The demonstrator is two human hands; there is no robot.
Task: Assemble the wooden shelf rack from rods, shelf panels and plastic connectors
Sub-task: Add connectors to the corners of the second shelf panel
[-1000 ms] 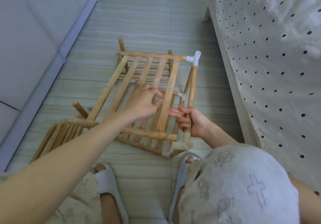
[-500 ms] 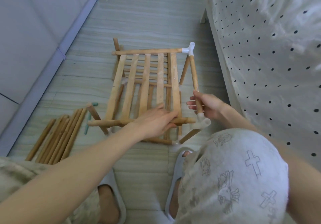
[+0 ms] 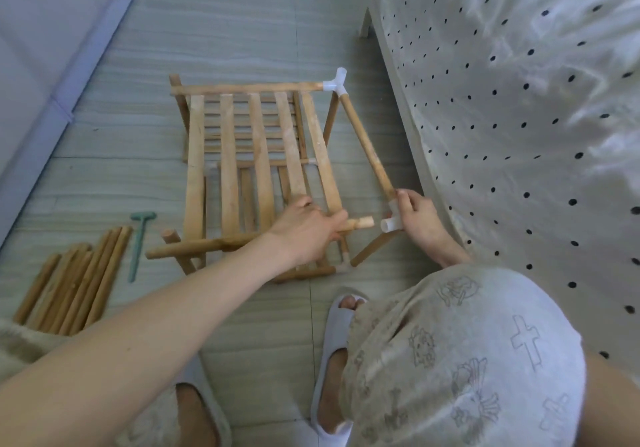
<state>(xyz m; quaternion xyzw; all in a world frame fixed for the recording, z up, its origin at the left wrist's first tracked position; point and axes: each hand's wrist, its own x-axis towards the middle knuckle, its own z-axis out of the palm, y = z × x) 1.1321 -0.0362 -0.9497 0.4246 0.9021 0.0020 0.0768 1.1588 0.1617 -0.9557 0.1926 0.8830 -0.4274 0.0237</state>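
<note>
The part-built wooden rack stands on the floor, its slatted top shelf panel (image 3: pixel 259 155) facing up. My left hand (image 3: pixel 304 228) grips the near rail rod (image 3: pixel 207 245) of that panel close to its right end, whose tip sticks out bare. My right hand (image 3: pixel 415 218) holds the white plastic connector (image 3: pixel 389 224) at the near end of the right side rod (image 3: pixel 367 141). A small gap separates the rod tip from the connector's open socket. Another white connector (image 3: pixel 335 84) joins the far right corner. A lower shelf shows through the slats.
A bundle of loose rods (image 3: pixel 69 283) lies on the floor at the left, with a green plastic mallet (image 3: pixel 138 242) beside it. A bed with a dotted cover (image 3: pixel 519 100) is close on the right. A pale cabinet (image 3: pixel 45 48) runs along the left. My slippered feet are just below the rack.
The view has shifted and the rack now sits squarer. My right hand slid down the side rod onto the connector. The near rail's end has come free of that connector, leaving a gap.
</note>
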